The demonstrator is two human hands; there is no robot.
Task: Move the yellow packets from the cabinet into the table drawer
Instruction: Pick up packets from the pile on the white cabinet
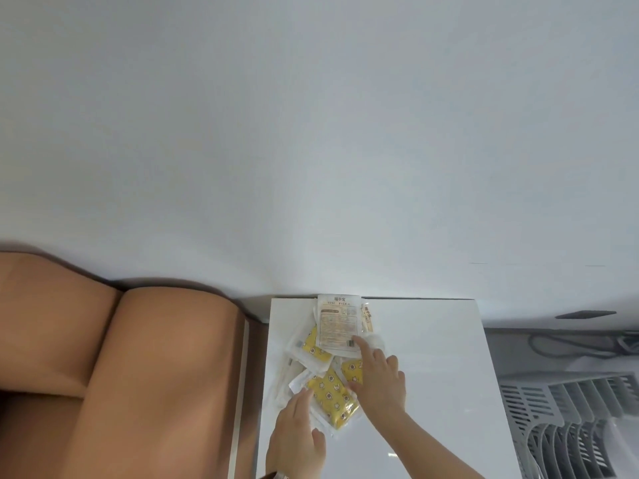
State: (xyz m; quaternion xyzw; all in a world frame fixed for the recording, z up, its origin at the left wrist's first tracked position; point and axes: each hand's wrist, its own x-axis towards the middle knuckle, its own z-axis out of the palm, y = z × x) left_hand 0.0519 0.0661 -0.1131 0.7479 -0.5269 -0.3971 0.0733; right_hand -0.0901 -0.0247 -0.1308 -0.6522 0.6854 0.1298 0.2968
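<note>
From my feed both hands lie flat with straight fingers, left hand [296, 432] and right hand [379, 376] pressing the heap of yellow packets [333, 397] on the white cabinet top [432, 392], tan sofa [138, 357] beside it.

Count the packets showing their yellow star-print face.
3: one at the pile's left, one between both hands, one partly under the right hand. Others may be hidden.

A glossy white cabinet top [432, 375] in front of me carries a loose heap of yellow packets [332, 395] lying toward its far left side.
</note>
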